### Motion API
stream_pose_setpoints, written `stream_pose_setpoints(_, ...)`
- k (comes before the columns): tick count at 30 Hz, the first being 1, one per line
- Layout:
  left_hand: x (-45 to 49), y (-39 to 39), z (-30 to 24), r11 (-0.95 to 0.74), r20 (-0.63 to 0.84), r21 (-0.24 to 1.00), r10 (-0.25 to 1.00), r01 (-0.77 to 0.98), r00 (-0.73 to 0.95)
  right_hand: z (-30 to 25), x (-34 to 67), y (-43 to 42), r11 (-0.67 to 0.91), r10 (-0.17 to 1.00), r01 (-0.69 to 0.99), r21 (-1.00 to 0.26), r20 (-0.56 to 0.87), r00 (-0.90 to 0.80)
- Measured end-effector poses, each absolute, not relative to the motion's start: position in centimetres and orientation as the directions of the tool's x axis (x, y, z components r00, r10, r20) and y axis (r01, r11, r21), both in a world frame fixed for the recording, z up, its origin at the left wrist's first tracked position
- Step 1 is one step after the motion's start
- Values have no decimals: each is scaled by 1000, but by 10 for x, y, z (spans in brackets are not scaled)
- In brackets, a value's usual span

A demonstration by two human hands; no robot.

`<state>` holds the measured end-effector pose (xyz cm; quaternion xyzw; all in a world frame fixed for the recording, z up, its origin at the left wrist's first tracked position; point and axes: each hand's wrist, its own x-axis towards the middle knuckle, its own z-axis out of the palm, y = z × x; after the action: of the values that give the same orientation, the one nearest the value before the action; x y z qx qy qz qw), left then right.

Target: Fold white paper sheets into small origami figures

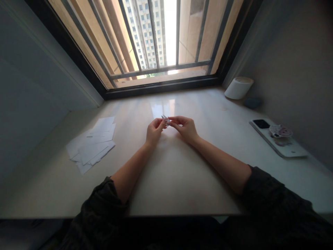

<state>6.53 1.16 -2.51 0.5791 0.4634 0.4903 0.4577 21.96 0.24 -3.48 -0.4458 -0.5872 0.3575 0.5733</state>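
At the left of the frame, a fanned stack of white paper sheets (pixel 90 147) is seen lying well inside the tabletop's (pixel 177 180) near edge. At centre, a small folded paper piece (pixel 165 120) is pinched between the left hand (pixel 154 132) and the right hand (pixel 186 129), fingertips closed on it just above the surface. Open table is left all round. At right, a white phone (pixel 278 138) is set near the wall, with a paper roll (pixel 238 88) in the upper-right corner.

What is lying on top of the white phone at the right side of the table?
A small round pinkish item rests on the white phone, near its dark camera block. The item hides the phone's surface beneath it; its details are too blurred to read.
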Motion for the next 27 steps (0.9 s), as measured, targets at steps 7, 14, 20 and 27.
stream_pose_setpoints(7,65,12,-26,-160,154,984,985,74,79,-36,220,5,408,909,161,-899,416,20)
stream_pose_setpoints(14,66,11,-25,-151,146,987,985,53,95,-34,221,3,477,869,257,-841,495,5)
stream_pose_setpoints(20,64,12,-26,-164,161,985,985,53,60,-34,221,3,514,843,304,-802,538,-8)
stream_pose_setpoints(27,66,11,-23,-149,147,988,988,33,51,-32,219,1,380,909,337,-862,414,35)
